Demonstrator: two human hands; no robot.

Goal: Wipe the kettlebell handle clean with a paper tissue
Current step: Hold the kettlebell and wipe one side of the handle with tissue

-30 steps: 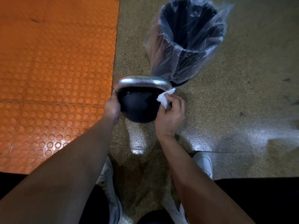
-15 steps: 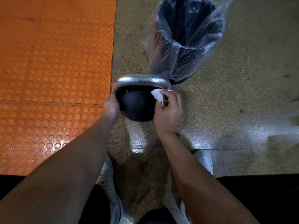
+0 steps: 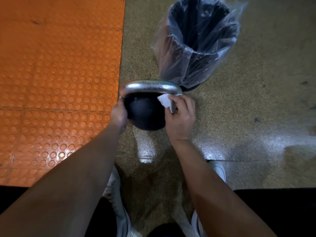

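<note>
A black kettlebell [image 3: 145, 112] with a shiny silver handle [image 3: 150, 87] is tilted away from me over the speckled floor. My left hand [image 3: 119, 113] grips the left side of the kettlebell where the handle meets the ball. My right hand [image 3: 181, 115] pinches a folded white paper tissue [image 3: 165, 100] and presses it against the right end of the handle, just under its curve. Part of the tissue is hidden by my fingers.
A dark waste bin [image 3: 200, 40] lined with a clear plastic bag stands right behind the kettlebell. An orange studded mat [image 3: 56, 74] covers the floor on the left. My white shoes [image 3: 217, 170] are below, near the bottom edge.
My right hand has slid the tissue up the right leg of the handle towards its top curve. The left hand has kept its grip in the same place.
</note>
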